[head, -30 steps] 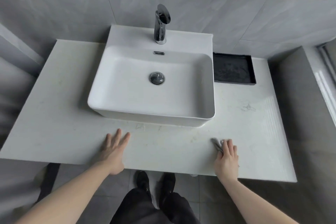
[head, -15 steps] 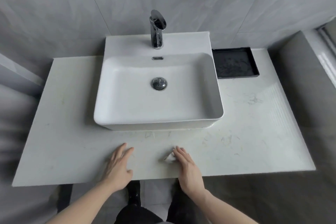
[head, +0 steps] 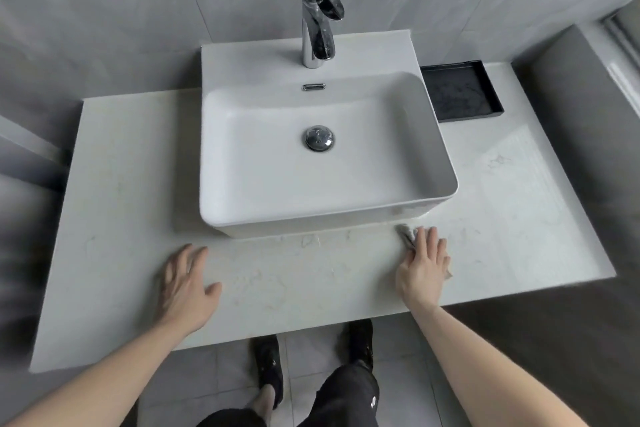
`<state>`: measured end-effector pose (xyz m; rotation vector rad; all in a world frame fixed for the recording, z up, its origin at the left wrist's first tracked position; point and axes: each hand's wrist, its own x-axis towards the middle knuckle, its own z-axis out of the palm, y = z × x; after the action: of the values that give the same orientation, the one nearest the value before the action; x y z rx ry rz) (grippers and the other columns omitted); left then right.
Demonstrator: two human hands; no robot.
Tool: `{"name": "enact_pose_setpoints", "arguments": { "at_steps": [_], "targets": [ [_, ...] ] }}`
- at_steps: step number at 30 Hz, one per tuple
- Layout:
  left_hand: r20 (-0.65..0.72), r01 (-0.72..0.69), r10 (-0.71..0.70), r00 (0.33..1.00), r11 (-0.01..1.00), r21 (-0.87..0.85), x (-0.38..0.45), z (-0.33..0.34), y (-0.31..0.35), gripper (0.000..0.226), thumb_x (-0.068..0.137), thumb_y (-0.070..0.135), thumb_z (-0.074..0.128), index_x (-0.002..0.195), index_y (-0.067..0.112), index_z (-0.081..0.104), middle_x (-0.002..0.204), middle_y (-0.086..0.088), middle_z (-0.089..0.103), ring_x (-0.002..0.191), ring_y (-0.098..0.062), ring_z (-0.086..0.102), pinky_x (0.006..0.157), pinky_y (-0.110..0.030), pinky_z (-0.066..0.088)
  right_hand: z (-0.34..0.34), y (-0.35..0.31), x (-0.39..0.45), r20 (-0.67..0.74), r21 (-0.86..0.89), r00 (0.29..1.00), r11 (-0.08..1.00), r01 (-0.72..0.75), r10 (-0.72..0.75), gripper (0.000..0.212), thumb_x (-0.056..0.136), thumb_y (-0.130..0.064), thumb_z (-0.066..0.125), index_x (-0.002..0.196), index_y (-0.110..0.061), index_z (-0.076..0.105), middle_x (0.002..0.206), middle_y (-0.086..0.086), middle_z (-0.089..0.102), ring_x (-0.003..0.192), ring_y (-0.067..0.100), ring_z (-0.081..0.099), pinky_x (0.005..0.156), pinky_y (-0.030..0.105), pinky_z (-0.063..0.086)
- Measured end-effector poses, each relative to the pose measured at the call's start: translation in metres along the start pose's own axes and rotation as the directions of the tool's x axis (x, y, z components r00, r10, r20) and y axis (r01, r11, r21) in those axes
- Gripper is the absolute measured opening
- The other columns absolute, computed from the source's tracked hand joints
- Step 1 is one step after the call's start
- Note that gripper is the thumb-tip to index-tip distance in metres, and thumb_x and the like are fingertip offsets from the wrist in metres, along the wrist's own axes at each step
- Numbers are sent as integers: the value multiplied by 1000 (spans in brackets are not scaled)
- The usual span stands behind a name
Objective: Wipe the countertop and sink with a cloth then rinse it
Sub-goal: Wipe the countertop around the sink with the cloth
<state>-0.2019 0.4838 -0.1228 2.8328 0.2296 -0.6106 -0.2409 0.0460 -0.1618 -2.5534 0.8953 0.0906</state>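
Observation:
A white rectangular sink (head: 242,184) stands on a pale marble countertop (head: 519,204), with a chrome faucet (head: 317,24) at its back and a chrome drain (head: 318,138) in the basin. My right hand (head: 424,267) lies flat with straight fingers on a small grey-white cloth (head: 407,231), pressing it to the countertop just in front of the sink's front right corner. Most of the cloth is hidden under the palm. My left hand (head: 185,286) rests flat on the countertop in front of the sink's left side, fingers spread, holding nothing.
A black rectangular tray (head: 462,94) sits on the countertop to the right of the sink, against the grey tiled wall. A dark grey ledge (head: 571,135) borders the countertop on the right. My feet in dark shoes (head: 358,343) stand below the front edge.
My right hand slid the cloth left along the front of the countertop, then back right to the sink's front right corner. My left hand stayed flat in about the same place.

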Motion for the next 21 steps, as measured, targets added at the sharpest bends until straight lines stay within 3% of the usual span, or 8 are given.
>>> {"name": "enact_pose_setpoints", "arguments": {
  "at_steps": [5,9,11,14,18,21],
  "targets": [
    [-30,-29,29,999,1000,-4,6,5,-18,74,88,43,57,155,21,35,166,-2,19,149,-35,15,116,-58,30,55,-71,-99,127,45,943,951,305,-308,90,77,5,53,159,-28,34,172,-2,18,160,28,8,127,55,12],
    [-47,-64,69,997,993,100,3,16,-32,76,90,59,35,159,29,25,170,3,13,154,-31,10,114,-61,28,69,-93,-144,215,152,855,881,448,-472,90,78,12,47,157,-32,38,170,-15,18,160,15,2,130,47,8],
    [-77,-98,109,991,987,130,3,20,-36,78,90,61,29,160,27,27,170,0,16,154,-33,12,114,-59,27,55,-88,-139,190,245,879,889,388,-436,87,80,15,42,155,-29,43,168,-14,26,159,11,10,129,43,14],
    [-108,-130,148,983,979,154,2,27,-40,77,92,60,28,160,23,28,169,-4,20,154,-36,14,119,-58,20,24,-67,-111,81,301,968,931,205,-239,81,84,18,40,153,-22,46,165,-9,35,157,9,20,128,41,23],
    [-150,-142,163,975,979,146,1,32,-41,76,93,57,31,161,22,28,169,-5,20,155,-37,13,124,-57,12,-20,-32,-59,-38,205,999,978,30,-23,54,104,1,37,153,-18,47,165,-4,36,155,13,26,124,30,24],
    [-178,-156,178,968,979,131,0,33,-43,75,94,56,33,161,22,28,170,-4,19,155,-36,12,125,-57,12,-27,-20,-30,-24,131,999,991,-26,29,51,105,-4,38,153,-17,47,166,-2,34,154,19,30,120,29,25]
  ]
}}
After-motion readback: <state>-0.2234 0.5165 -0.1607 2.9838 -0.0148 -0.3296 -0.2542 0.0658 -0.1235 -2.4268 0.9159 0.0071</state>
